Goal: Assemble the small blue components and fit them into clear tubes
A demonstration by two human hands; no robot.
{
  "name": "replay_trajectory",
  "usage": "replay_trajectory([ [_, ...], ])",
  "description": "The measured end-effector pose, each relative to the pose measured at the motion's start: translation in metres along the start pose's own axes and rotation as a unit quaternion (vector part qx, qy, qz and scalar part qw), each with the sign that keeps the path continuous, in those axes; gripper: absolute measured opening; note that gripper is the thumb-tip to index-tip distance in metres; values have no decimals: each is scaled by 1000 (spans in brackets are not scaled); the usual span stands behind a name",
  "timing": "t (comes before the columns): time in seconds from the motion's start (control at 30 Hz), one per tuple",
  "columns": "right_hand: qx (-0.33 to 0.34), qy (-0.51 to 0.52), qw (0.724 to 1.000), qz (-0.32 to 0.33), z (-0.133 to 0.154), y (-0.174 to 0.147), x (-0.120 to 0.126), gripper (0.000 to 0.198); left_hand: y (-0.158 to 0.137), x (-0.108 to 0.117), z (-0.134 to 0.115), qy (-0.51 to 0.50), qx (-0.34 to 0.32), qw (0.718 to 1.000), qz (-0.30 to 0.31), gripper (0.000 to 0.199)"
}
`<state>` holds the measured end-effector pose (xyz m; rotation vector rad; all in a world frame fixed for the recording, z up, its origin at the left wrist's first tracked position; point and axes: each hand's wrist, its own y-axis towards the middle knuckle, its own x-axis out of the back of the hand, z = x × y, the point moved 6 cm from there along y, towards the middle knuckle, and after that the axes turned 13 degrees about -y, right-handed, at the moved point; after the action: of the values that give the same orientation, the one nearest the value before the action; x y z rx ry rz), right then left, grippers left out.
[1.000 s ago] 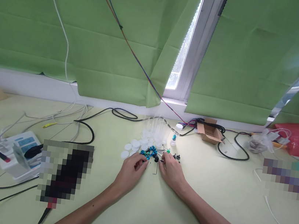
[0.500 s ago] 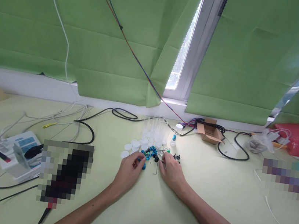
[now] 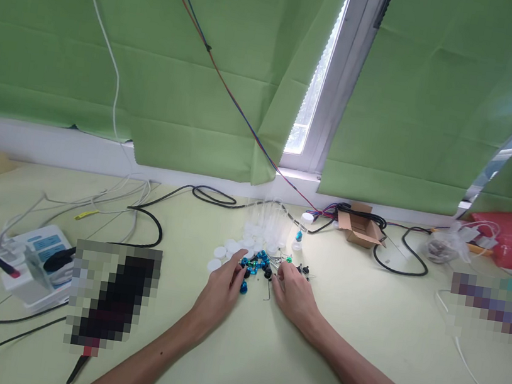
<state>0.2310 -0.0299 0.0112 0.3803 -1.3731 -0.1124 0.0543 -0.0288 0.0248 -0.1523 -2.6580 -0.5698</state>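
Observation:
My left hand (image 3: 222, 286) is at the left side of a pile of small blue metal parts (image 3: 260, 259), index finger stretched and apart from the thumb. A loose blue part (image 3: 243, 287) lies beside its thumb. My right hand (image 3: 294, 294) rests on the table at the pile's right side, fingers curled down; what they hold, if anything, is hidden. Between the hands lie a black round knob (image 3: 268, 273) and a thin L-shaped hex key (image 3: 269, 290). Small black parts (image 3: 305, 270) lie beyond the right hand's knuckles.
White round caps (image 3: 219, 252) lie behind my left hand, with clear tubes (image 3: 264, 222) standing behind them. One capped tube (image 3: 298, 236) holds a blue part. An open cardboard box (image 3: 359, 232) sits at the back right. A white power strip (image 3: 34, 275) and cables are at left.
My left hand has opened its pinch, its index finger now stretched forward. The loose blue part beside it shows more fully. My right hand has hardly moved.

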Motion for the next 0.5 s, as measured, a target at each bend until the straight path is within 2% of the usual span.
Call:
replay_trajectory([
  [0.13, 8, 9, 1000, 8, 1, -1, 1, 7, 1, 1, -2, 10, -17, 1000, 1, 35],
  [0.33, 32, 7, 999, 15, 2, -2, -1, 19, 1, -1, -4, -3, -10, 1000, -1, 27],
  [0.5, 35, -24, 999, 27, 2, -1, -2, 19, 2, 0, -7, 9, -12, 1000, -1, 26],
])
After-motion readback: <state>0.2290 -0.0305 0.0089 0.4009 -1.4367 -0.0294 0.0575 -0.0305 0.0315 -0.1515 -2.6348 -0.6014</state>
